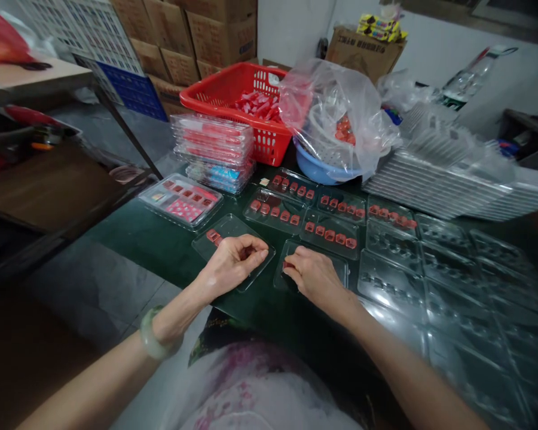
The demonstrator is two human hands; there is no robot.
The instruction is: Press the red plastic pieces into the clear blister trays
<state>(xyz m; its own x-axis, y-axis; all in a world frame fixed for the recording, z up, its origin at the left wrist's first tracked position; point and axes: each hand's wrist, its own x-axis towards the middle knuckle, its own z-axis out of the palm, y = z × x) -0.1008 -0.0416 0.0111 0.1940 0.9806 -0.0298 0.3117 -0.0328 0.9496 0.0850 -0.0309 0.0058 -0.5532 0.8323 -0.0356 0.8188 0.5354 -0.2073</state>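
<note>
Your two hands at a green bench [147, 245], seen from above. Your left hand [237, 260] is over a transparent left tray [231, 224], its grip curled closed around dark red pieces [245, 253] that show only partly between the fingers; their number cannot be told. Small red blocks [214, 236] lie toward that tray's left end. Your right hand [316, 275] is at the neighbouring right tray [339, 266], its grip pinched on a small red piece [288, 264] at the tray's left side; whether this piece touches the tray cannot be made out. Just beyond your hands lie loaded trays [275, 199], each bearing a row of red blocks. To your right, more transparent trays [392, 275] lie side by side. Farther back, a red basket [215, 106] holds pink-and-red items, and beside it a plastic bag [363, 119] partly covers a blue basin [316, 170].
</note>
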